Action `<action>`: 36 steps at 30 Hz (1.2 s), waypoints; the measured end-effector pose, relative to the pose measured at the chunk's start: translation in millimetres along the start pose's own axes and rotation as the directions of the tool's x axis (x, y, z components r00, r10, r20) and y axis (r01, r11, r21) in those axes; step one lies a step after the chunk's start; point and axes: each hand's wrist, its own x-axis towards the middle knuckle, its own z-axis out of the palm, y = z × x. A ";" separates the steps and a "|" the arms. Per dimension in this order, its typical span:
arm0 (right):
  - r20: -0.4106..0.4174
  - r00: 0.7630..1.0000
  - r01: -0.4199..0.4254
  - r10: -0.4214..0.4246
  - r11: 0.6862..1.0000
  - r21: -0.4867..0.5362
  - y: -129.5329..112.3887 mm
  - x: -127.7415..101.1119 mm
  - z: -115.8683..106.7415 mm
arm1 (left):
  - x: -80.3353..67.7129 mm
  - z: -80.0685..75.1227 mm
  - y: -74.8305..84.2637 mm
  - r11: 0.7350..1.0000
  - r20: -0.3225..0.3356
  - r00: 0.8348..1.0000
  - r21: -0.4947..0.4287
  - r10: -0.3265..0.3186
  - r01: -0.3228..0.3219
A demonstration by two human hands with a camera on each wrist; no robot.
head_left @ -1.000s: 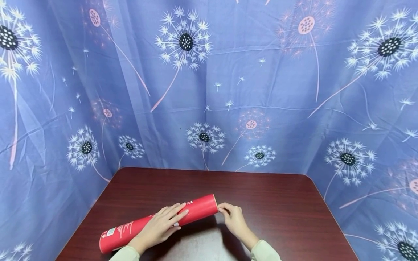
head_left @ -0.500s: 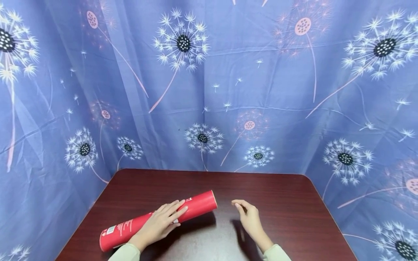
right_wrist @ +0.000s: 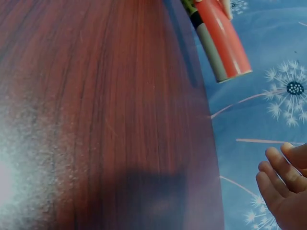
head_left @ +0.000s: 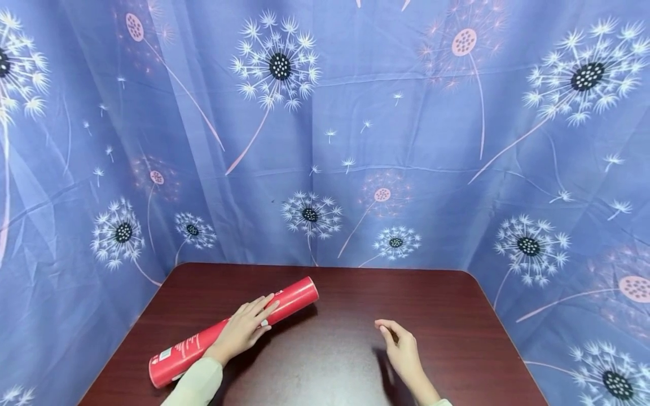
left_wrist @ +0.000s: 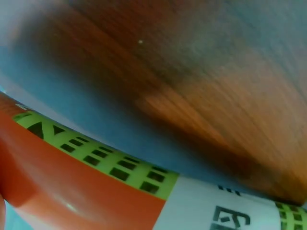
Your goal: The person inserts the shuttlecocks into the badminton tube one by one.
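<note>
A long red cardboard-like tube (head_left: 293, 303) slants across the left half of the table, with white print and a barcode near its lower left end. My left hand (head_left: 238, 332) grips it near the middle, fingers over the top and thumb along the near side. Up close in the left wrist view, the tube (left_wrist: 86, 187) shows a yellow-green band with dark squares and a white label. My right hand (head_left: 404, 349) hovers to the right, apart from the tube, fingers loosely bent. Nothing is visible in that hand (right_wrist: 285, 191) in the right wrist view.
A dark reddish-brown table (head_left: 345, 366) with rounded far corners lies under both hands. Blue curtains (head_left: 345, 214) printed with dandelions hang behind it and along both sides. Light glares off the tabletop between the hands.
My right hand has left the tube's right end and moved right, toward me. My left hand has swung that end farther away and slightly left, and its shadow lies closer beneath it.
</note>
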 end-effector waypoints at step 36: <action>0.056 0.992 0.125 -0.113 0.935 -0.331 10.7 8.3 -27.0 | 0.2 6.1 37.9 0.952 0.115 0.958 0.187 -0.265 0.241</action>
